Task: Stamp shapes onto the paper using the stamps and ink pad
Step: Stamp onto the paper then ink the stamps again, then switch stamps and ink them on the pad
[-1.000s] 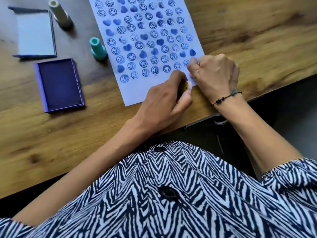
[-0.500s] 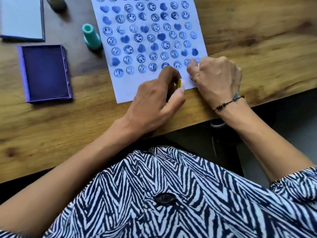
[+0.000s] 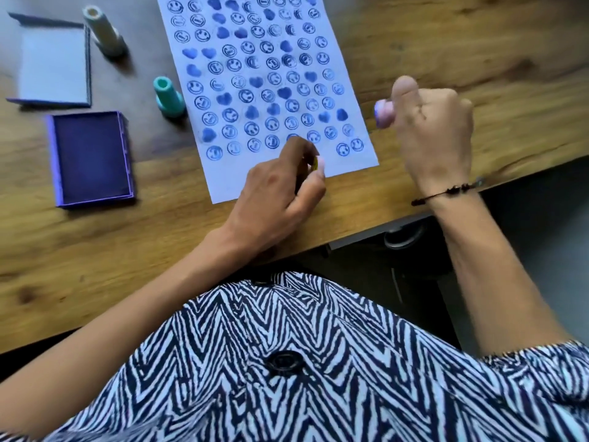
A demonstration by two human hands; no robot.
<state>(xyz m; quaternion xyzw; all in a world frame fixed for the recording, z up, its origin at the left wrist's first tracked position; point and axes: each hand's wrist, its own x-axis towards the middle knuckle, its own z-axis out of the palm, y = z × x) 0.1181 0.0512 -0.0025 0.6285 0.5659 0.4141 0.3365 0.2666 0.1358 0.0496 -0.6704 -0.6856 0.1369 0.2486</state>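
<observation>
A white paper (image 3: pixel 280 173) lies on the wooden table, covered with blue smiley, heart and moon prints. My left hand (image 3: pixel 277 193) presses a yellow stamp (image 3: pixel 315 162) onto the paper's lower rows; the stamp is mostly hidden by my fingers. My right hand (image 3: pixel 433 132) is lifted off the paper's right edge and grips a pink stamp (image 3: pixel 382 113), its inked face pointing left. The open purple ink pad (image 3: pixel 90 157) sits to the left of the paper.
A teal stamp (image 3: pixel 167 97) stands upright by the paper's left edge, and a cream stamp (image 3: pixel 103 31) stands farther back. The ink pad's lid (image 3: pixel 52 68) lies at the far left. The table's front edge (image 3: pixel 366 228) runs under my wrists.
My right hand rose off the paper's lower right corner, and the pink stamp now shows in it. My left hand stays on the yellow stamp at the lower rows.
</observation>
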